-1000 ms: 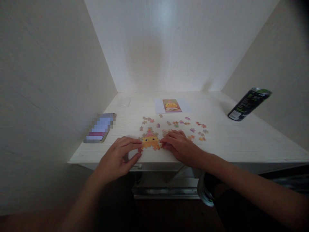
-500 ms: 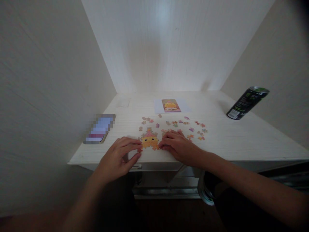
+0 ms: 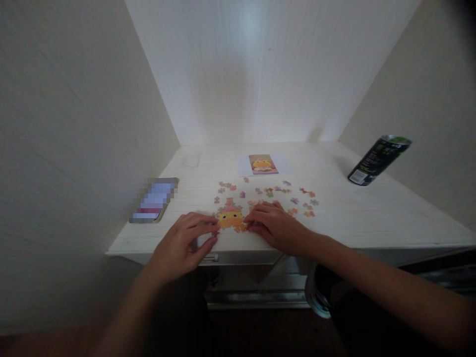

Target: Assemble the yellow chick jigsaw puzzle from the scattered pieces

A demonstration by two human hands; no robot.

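Observation:
A partly joined jigsaw cluster [image 3: 230, 218], yellow with a pink top, lies near the front edge of the white desk [image 3: 357, 213]. My left hand [image 3: 184, 243] rests at its left side, fingers curled, thumb and fingertips touching the cluster's edge. My right hand [image 3: 275, 225] lies at its right side, fingers bent and pressed against the cluster. Several loose puzzle pieces [image 3: 282, 193] are scattered behind and to the right of my hands. A reference picture [image 3: 263, 164] of the same yellow figure lies on white paper farther back.
A phone [image 3: 154, 200] lies at the desk's left side near the wall. A dark drink can [image 3: 378, 159] stands at the right. Walls close the desk in on the left, back and right. A metal rail shows under the desk's front edge.
Both hands stay on the jigsaw cluster, with the right fingers shifted slightly closer to it. The view has drifted a little.

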